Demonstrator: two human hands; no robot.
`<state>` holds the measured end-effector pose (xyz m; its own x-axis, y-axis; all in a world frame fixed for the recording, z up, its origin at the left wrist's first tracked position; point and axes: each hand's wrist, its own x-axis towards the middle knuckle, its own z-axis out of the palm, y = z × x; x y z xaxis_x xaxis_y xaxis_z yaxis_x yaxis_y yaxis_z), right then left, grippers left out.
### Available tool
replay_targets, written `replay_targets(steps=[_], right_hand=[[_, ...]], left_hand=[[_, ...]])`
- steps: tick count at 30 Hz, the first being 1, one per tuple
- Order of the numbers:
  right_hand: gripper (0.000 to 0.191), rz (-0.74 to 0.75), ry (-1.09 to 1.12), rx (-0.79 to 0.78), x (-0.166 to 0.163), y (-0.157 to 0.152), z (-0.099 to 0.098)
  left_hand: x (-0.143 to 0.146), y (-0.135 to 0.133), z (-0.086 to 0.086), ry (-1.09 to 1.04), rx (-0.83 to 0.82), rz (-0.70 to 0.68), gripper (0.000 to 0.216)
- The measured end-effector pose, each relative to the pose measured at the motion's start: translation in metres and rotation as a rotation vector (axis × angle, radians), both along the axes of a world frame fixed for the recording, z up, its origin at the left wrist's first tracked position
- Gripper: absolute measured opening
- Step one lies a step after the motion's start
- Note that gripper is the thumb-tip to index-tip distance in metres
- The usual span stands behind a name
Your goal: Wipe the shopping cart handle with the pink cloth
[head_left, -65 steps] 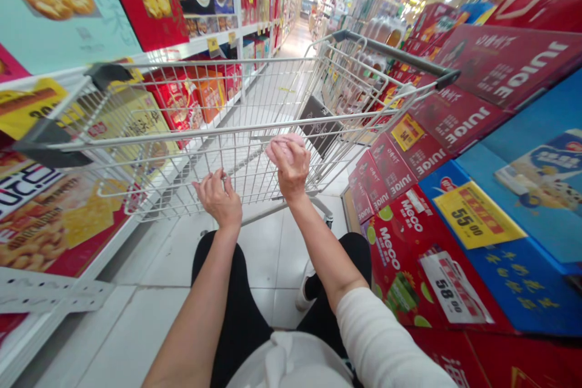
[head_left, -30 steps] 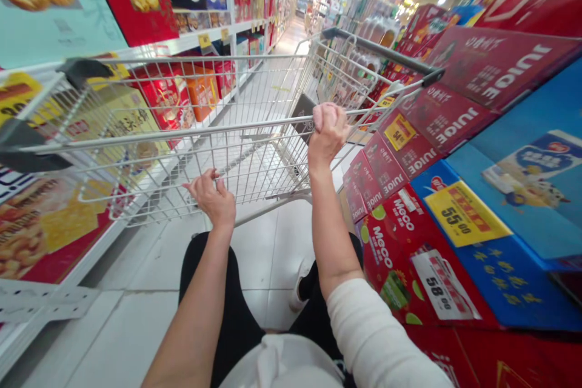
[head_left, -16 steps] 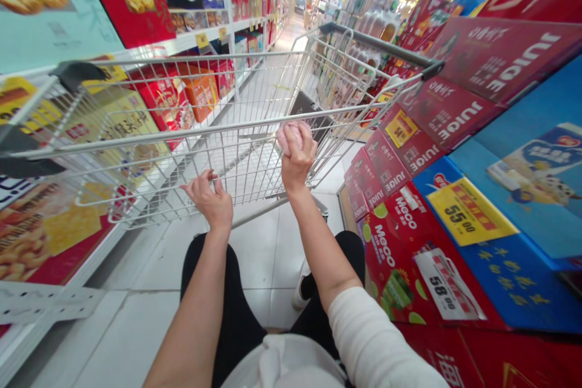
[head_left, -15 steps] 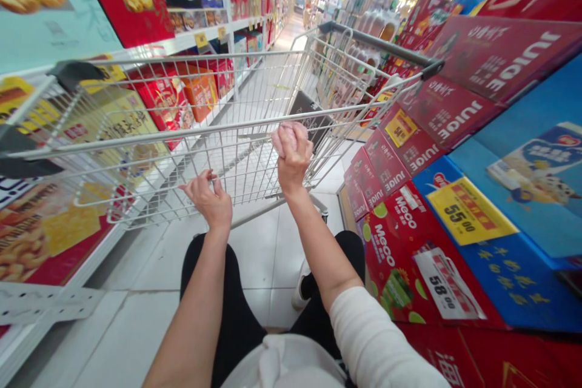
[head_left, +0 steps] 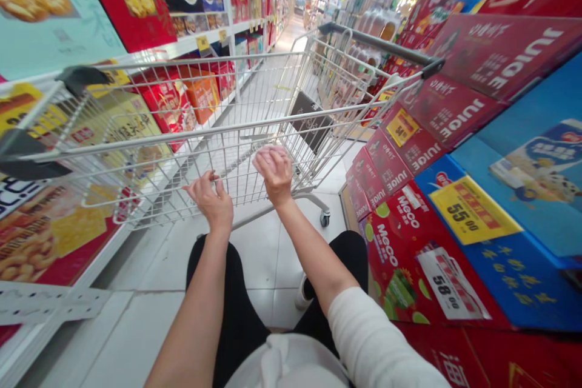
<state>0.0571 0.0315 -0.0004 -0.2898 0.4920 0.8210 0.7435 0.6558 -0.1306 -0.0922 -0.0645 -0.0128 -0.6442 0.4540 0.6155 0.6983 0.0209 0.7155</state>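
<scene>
A wire shopping cart (head_left: 218,128) stands sideways in front of me, with grey plastic corner pieces. My right hand (head_left: 278,180) is closed on a crumpled pink cloth (head_left: 271,157) and presses it to the wire side, below the top rail. Further left, my left hand (head_left: 211,200) has its fingers curled at the wires of the same side, holding the cart; its fingertips are partly hidden. A dark panel (head_left: 313,120) is fixed at the cart's right end.
Shelves (head_left: 204,41) with boxed foods line the left side. Stacked drink cartons (head_left: 404,236) with yellow and white price signs stand close on my right. White floor tiles (head_left: 259,254) and a cart wheel (head_left: 324,218) show below.
My right hand has moved down and left with the cloth, from the top rail to the wires below it. The left hand stays at its place on the cart.
</scene>
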Motion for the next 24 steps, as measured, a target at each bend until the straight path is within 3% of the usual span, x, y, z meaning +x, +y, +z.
replay_targets(steps=[3, 9, 11, 17, 24], right_hand=[[0.026, 0.037, -0.067, 0.008, 0.006, -0.011, -0.009], [0.034, -0.027, 0.209, 0.225, 0.002, 0.013, 0.028], [0.033, -0.042, 0.151, 0.212, -0.004, 0.012, 0.025], [0.025, 0.082, -0.048, 0.010, 0.007, -0.016, -0.017], [0.038, -0.068, 0.292, 0.138, 0.020, 0.020, 0.006]], left_hand=[[-0.001, -0.001, 0.001, 0.002, -0.019, -0.018, 0.032], [0.002, -0.002, 0.002, 0.009, -0.034, 0.010, 0.032], [0.002, -0.003, 0.001, 0.013, -0.032, 0.013, 0.033], [0.000, -0.001, -0.001, 0.011, -0.031, -0.014, 0.032], [0.003, -0.002, -0.001, -0.013, -0.026, -0.012, 0.031]])
